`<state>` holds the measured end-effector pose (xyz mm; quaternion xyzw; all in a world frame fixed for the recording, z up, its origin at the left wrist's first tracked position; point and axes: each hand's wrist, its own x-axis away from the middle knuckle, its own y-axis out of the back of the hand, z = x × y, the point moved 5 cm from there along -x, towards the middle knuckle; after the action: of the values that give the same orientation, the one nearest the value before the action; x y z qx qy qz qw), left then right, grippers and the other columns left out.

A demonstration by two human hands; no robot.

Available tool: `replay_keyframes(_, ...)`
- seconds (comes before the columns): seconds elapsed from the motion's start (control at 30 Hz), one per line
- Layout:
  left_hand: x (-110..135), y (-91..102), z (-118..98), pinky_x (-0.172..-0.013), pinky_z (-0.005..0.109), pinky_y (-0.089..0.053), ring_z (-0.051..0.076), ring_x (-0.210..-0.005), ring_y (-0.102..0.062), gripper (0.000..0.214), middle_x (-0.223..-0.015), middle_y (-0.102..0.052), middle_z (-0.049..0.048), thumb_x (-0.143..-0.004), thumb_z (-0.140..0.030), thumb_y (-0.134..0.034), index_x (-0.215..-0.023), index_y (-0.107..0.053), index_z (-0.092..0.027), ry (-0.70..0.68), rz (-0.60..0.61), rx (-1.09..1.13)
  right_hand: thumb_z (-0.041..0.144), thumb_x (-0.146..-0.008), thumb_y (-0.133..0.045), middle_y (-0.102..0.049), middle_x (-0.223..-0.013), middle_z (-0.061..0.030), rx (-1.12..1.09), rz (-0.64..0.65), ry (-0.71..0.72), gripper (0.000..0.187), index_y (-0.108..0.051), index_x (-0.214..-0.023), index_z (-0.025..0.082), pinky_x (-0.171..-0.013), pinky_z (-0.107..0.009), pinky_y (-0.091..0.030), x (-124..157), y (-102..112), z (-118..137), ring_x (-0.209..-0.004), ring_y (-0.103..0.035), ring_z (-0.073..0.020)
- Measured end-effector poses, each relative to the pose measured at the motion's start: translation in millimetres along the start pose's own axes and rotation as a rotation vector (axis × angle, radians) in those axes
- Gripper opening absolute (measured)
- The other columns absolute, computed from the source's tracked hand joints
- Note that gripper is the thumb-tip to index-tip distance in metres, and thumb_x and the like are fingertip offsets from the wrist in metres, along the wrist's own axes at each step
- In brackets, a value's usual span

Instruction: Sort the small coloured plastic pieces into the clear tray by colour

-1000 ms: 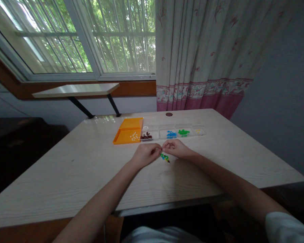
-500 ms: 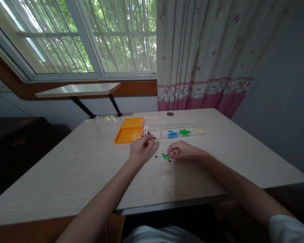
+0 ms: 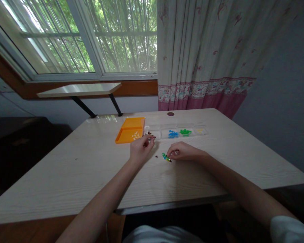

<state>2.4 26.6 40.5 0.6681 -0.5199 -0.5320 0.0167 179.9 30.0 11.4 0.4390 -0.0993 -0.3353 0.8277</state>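
Note:
My left hand (image 3: 140, 148) hovers just in front of the clear tray's compartment of dark brown beads (image 3: 149, 135), fingers curled in a pinch; what they hold is too small to see. My right hand (image 3: 182, 151) rests on the table with fingers closed beside a short string of green, blue and yellow beads (image 3: 166, 157). One loose dark bead (image 3: 156, 156) lies on the table between my hands. The clear divided tray (image 3: 177, 128) also holds blue beads (image 3: 172, 134), green beads (image 3: 185, 132) and a few yellow ones (image 3: 200, 130).
An orange lid (image 3: 129, 132) with small white beads in it lies left of the clear tray. The pale wooden table (image 3: 78, 168) stands under a window, with a narrow shelf (image 3: 78, 89) behind and a curtain (image 3: 205, 54) at the right. A round cable hole (image 3: 170, 114) sits near the far edge.
My hands, pinched together a second ago, have parted. The left hand went up to the brown bead compartment. The right hand lowered beside the bead string, and a loose dark bead now lies between them.

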Motion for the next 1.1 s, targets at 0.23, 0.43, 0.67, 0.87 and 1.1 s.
replay_keyframes(0.23,-3.8,-6.2,24.3,-0.049,0.018,-0.032,0.008,-0.047,-0.046,0.022,-0.052,-0.053,-0.0029,-0.076,-0.035,-0.053,-0.081,-0.065,-0.017,0.180,0.003,-0.026,0.014,-0.069,-0.055,-0.062,-0.072,-0.0006,0.044,-0.010,-0.014,0.016,-0.067,-0.080,0.017,-0.058,-0.019,-0.038,0.2,1.0,0.8,-0.060,-0.053,-0.0093)
replay_keyframes(0.43,-9.9,-9.4,57.9,-0.044,0.020,-0.026,0.011,-0.046,-0.046,0.030,-0.051,-0.054,-0.0009,-0.076,-0.042,-0.052,-0.084,-0.068,-0.018,0.372,0.003,-0.136,0.016,-0.070,-0.055,-0.062,-0.072,-0.0007,0.023,-0.033,-0.029,0.015,-0.066,-0.080,0.017,-0.057,-0.019,-0.037,0.3,1.3,-0.2,-0.061,-0.052,-0.0096)
replay_keyframes(0.67,-5.9,-18.5,37.9,-0.048,0.019,-0.033,0.009,-0.047,-0.047,0.029,-0.052,-0.054,-0.0018,-0.078,-0.038,-0.051,-0.085,-0.067,-0.016,0.174,0.149,0.060,0.026,-0.076,-0.056,-0.054,-0.063,0.0008,0.008,-0.265,-0.021,0.013,-0.064,-0.080,0.016,-0.053,-0.019,-0.034,-1.1,14.4,1.7,-0.054,-0.044,-0.0082)
replay_keyframes(0.87,8.8,-30.3,-9.2,-0.047,0.017,-0.032,0.006,-0.044,-0.043,0.030,-0.050,-0.052,-0.0035,-0.076,-0.044,-0.056,-0.087,-0.067,-0.018,-0.129,0.419,0.121,0.032,-0.077,-0.055,-0.054,-0.066,-0.0002,-0.034,-0.423,-0.017,0.018,-0.063,-0.081,0.017,-0.051,-0.020,-0.032,-3.2,15.6,2.2,-0.053,-0.041,-0.0081)
replay_keyframes(1.1,9.0,-28.6,-16.8,-0.050,0.018,-0.033,0.007,-0.048,-0.047,0.027,-0.057,-0.059,-0.0009,-0.082,-0.040,-0.050,-0.085,-0.066,-0.018,-0.206,0.401,0.067,0.033,-0.078,-0.055,-0.053,-0.067,0.0004,-0.054,-0.463,-0.006,0.018,-0.063,-0.083,0.017,-0.051,-0.020,-0.032,-5.1,11.1,2.6,-0.051,-0.039,-0.0075)
